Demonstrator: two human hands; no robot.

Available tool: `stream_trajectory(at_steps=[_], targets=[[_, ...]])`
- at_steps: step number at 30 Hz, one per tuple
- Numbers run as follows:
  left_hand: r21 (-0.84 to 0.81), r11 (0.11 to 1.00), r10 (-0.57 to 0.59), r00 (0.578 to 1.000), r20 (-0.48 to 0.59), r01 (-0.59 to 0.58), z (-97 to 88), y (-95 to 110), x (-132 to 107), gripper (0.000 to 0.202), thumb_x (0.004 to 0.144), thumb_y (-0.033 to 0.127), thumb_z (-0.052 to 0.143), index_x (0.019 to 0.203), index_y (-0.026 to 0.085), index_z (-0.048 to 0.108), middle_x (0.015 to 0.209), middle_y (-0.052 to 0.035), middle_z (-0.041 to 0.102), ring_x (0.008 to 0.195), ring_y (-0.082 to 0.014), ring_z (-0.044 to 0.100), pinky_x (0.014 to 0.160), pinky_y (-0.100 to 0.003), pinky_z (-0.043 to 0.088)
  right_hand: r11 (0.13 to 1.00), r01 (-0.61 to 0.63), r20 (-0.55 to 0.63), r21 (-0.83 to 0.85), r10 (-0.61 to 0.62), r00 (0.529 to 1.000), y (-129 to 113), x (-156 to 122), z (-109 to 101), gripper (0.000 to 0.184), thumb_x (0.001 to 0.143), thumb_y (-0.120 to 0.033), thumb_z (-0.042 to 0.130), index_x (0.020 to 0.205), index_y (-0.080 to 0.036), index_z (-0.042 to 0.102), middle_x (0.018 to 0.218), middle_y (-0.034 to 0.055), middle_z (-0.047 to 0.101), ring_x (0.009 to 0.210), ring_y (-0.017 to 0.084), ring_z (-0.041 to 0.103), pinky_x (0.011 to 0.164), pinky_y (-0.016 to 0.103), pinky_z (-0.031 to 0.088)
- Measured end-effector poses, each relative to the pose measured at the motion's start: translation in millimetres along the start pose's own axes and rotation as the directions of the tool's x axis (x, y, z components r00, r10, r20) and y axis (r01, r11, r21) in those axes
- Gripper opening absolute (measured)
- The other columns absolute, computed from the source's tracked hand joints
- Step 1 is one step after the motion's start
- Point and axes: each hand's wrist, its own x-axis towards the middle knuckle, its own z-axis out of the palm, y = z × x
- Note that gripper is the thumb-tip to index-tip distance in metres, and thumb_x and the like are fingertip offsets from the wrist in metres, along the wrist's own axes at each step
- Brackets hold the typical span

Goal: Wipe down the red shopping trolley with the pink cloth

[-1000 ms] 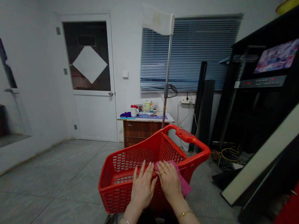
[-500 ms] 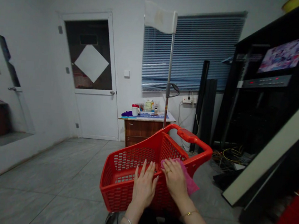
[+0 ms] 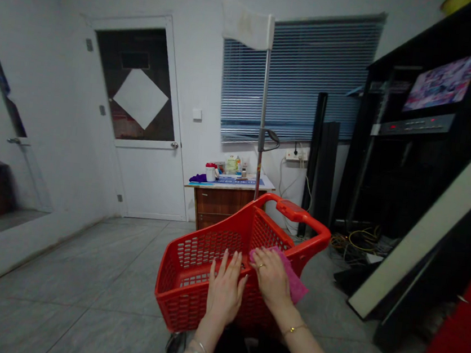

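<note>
A red plastic shopping cart (image 3: 187,301) with a lattice basket stands in front of me, its handle at the right. My right hand (image 3: 271,277) is closed over a pink cloth (image 3: 296,285) and presses it against the cart's near top rim, close to the handle end. Part of the cloth hangs down past the wrist side. My left hand (image 3: 225,288) lies with fingers stretched out over the same rim, left of the cloth, and holds nothing. The palm's contact with the rim is hidden beneath it.
Behind the cart is a small brown desk (image 3: 224,203) bearing a white jar with a red lid (image 3: 211,172). A pole with a white flag (image 3: 264,100) rises behind the cart. To the right are leaning panels (image 3: 430,221), floor cables (image 3: 359,241) and red boxes (image 3: 459,338).
The whole view has shifted slightly, so everything appears a little further left. Both hands keep nearly the same places on the cart rim, the right one still on the pink cloth.
</note>
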Motion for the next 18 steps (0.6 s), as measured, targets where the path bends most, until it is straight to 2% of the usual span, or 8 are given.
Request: stream_trajectory(at_steps=[2,3,5,8,10,13,16,18], targets=[[0.009,1.000,0.017,1.000,0.007,-0.017,-1.3,-3,0,0.051,0.100,0.036,0.039,0.150,0.026,0.034,0.151,-0.0022,0.045,0.145,-0.0248,0.031,0.115,-0.053,0.031,0.996,0.075,0.065,0.055,-0.078,0.995,-13,0,1,0.027,0.095,-0.018,0.050,0.114,-0.019,0.070,0.115,0.0057,0.072,0.107,0.020,0.064,0.103,0.039,0.043],[0.014,1.000,0.024,1.000,0.008,-0.024,-1.9,-5,-1,0.052,0.100,0.036,0.039,0.150,0.026,0.034,0.151,-0.0022,0.045,0.145,-0.0248,0.031,0.115,-0.052,0.031,0.994,0.090,0.082,0.061,-0.095,0.992,-7,2,-3,0.027,0.095,-0.018,0.051,0.115,-0.019,0.070,0.116,0.0058,0.072,0.107,0.020,0.064,0.102,0.039,0.044],[0.017,0.999,0.031,1.000,0.004,-0.031,-2.6,-7,-1,0.052,0.100,0.035,0.039,0.150,0.026,0.033,0.151,-0.0024,0.045,0.145,-0.0246,0.032,0.116,-0.052,0.031,0.995,0.085,0.088,0.043,-0.088,0.992,21,7,-17,0.029,0.096,-0.020,0.049,0.118,-0.019,0.068,0.117,0.0067,0.071,0.108,0.021,0.064,0.103,0.040,0.044],[0.003,1.000,0.022,1.000,0.001,-0.022,-1.8,-5,-1,0.053,0.100,0.035,0.039,0.152,0.026,0.030,0.152,-0.0023,0.045,0.145,-0.0244,0.031,0.116,-0.052,0.030,1.000,-0.012,0.018,-0.011,0.012,1.000,73,14,-36,0.031,0.098,-0.025,0.046,0.119,-0.019,0.068,0.121,0.0084,0.070,0.113,0.022,0.063,0.104,0.042,0.043],[-0.009,1.000,0.011,1.000,0.001,-0.011,0.0,-1,-1,0.054,0.100,0.036,0.039,0.152,0.026,0.028,0.152,-0.0017,0.044,0.146,-0.0243,0.030,0.116,-0.053,0.030,0.993,-0.103,-0.066,-0.054,0.100,0.993,83,14,-36,0.031,0.098,-0.026,0.046,0.116,-0.017,0.069,0.121,0.0102,0.069,0.114,0.024,0.062,0.105,0.044,0.043],[-0.002,1.000,0.010,1.000,-0.011,-0.010,3.0,1,-2,0.056,0.099,0.036,0.040,0.153,0.027,0.026,0.152,-0.0021,0.044,0.146,-0.0244,0.030,0.115,-0.053,0.031,0.988,-0.128,-0.109,-0.082,0.119,0.987,50,5,-19,0.030,0.097,-0.023,0.046,0.114,-0.015,0.070,0.119,0.0114,0.070,0.115,0.025,0.062,0.106,0.047,0.041],[0.024,0.999,0.028,0.999,-0.030,-0.028,3.9,-1,-2,0.058,0.098,0.037,0.042,0.153,0.027,0.025,0.151,-0.0034,0.046,0.145,-0.0244,0.032,0.114,-0.052,0.033,0.999,0.039,0.020,-0.007,-0.039,0.999,7,-3,-4,0.030,0.096,-0.018,0.048,0.118,-0.018,0.068,0.120,0.0079,0.070,0.114,0.023,0.062,0.106,0.043,0.042],[0.032,0.999,0.041,0.999,-0.032,-0.040,3.0,-3,-2,0.058,0.098,0.036,0.042,0.153,0.026,0.025,0.150,-0.0036,0.047,0.144,-0.0246,0.033,0.114,-0.052,0.034,0.994,0.107,0.083,0.038,-0.110,0.991,4,-2,-6,0.031,0.096,-0.018,0.048,0.121,-0.020,0.067,0.121,0.0067,0.070,0.112,0.021,0.063,0.105,0.041,0.043]])
